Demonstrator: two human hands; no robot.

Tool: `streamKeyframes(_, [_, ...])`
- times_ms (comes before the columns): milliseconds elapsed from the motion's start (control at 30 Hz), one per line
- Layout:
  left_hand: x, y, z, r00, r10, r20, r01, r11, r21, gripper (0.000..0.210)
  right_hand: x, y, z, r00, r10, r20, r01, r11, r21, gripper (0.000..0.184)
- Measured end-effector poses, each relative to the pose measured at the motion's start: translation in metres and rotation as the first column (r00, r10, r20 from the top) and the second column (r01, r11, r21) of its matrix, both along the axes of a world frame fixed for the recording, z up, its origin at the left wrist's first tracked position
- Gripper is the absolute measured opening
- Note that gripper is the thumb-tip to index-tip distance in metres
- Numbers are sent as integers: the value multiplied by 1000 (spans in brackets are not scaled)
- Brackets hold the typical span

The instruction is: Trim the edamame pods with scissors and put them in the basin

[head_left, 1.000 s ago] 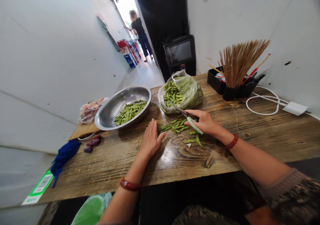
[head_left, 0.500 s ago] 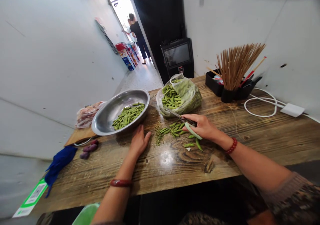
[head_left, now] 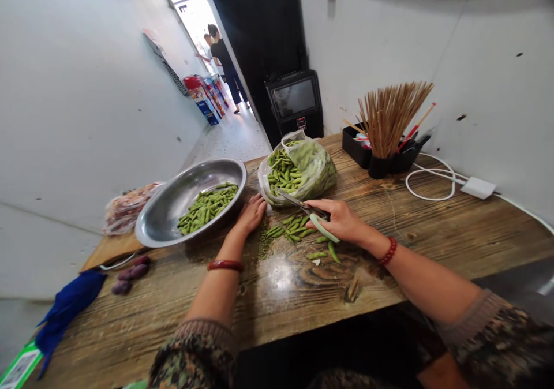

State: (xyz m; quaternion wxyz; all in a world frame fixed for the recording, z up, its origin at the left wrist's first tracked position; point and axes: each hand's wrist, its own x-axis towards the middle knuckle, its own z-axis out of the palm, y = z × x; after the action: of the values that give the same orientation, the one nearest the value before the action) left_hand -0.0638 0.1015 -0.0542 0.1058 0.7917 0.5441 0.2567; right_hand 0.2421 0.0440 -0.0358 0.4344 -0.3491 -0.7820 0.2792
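My right hand (head_left: pixel 337 220) is closed around a pair of scissors (head_left: pixel 319 223) with pale green handles; the blades point left towards the plastic bag. My left hand (head_left: pixel 252 213) lies palm down on the table between the metal basin and the bag, fingers stretched out, holding nothing. Green soybean pods fill the clear plastic bag (head_left: pixel 318 169). More pods (head_left: pixel 210 207) lie in the tilted-looking metal basin (head_left: pixel 158 213). Beneath the scissors a small heap of loose pods (head_left: pixel 292 227) rests on the wood, with tiny cut tips (head_left: pixel 265 243) at its left.
On the left are a bag of pinkish food (head_left: pixel 127 207), several purple-red roundish items (head_left: pixel 130 276) and a blue cloth (head_left: pixel 71 302). A black holder (head_left: pixel 381 167) of wooden sticks and a white cable (head_left: pixel 433 172) are at the right. Two people (head_left: pixel 227 60) stand in the far doorway.
My left hand has moved forward and right, from below the basin's edge to beside the plastic bag. The view has shifted slightly right. My right hand still holds the scissors above the pods.
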Motion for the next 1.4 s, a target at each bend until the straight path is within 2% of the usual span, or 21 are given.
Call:
streamKeyframes(100, [6,-36,4,999,15,-40,-20,994,-106,52,0,-1,2,1000,0,-9,0,1000,4,47])
streamKeyframes(167, [9,-66,9,999,-19,-50,11,988,-155,49,-1,-1,2,1000,-7,-18,7,1000,10,47])
streamKeyframes(233, [11,-91,17,999,-43,-11,41,987,-156,45,-1,-1,2,1000,-11,-24,12,1000,18,47])
streamKeyframes(300, [15,-106,26,999,37,24,-35,997,-63,37,-2,-2,1,1000,-7,-24,8,1000,21,47])
streamKeyframes(400, [25,-106,40,983,183,-12,-181,977,110,26,-1,-2,-1,1000,-2,-12,2,1000,7,46])
streamKeyframes(467, [36,-100,45,976,205,-79,-190,969,160,20,-1,-1,-1,1000,-7,-3,7,1000,-3,46])
streamKeyframes(600, [57,-94,45,952,163,-259,-133,983,128,17,0,0,0,1000,-13,8,13,1000,-6,47])
streamKeyframes(733, [58,-99,40,888,182,-422,-162,983,83,16,0,-1,2,999,1,32,-1,1000,-14,47])
streamKeyframes(900, [48,-99,35,888,144,-437,-132,990,57,14,-2,-3,2,999,11,42,-10,1000,-23,46])
streamKeyframes(1033, [47,-99,32,929,100,-355,-95,995,32,7,-3,-4,0,999,15,51,-14,1000,-20,47])
streamKeyframes(1167, [46,-100,28,978,42,-204,-44,999,-5,7,-2,-3,-3,999,2,40,-2,1000,-11,47])
streamKeyframes(1300, [44,-99,27,984,116,133,-112,993,-33,13,-2,-3,-4,999,0,33,0,1000,-22,48])
streamKeyframes(1400, [47,-101,30,873,186,450,-103,974,-202,15,-2,-3,-3,1000,8,28,-8,1000,-28,47])
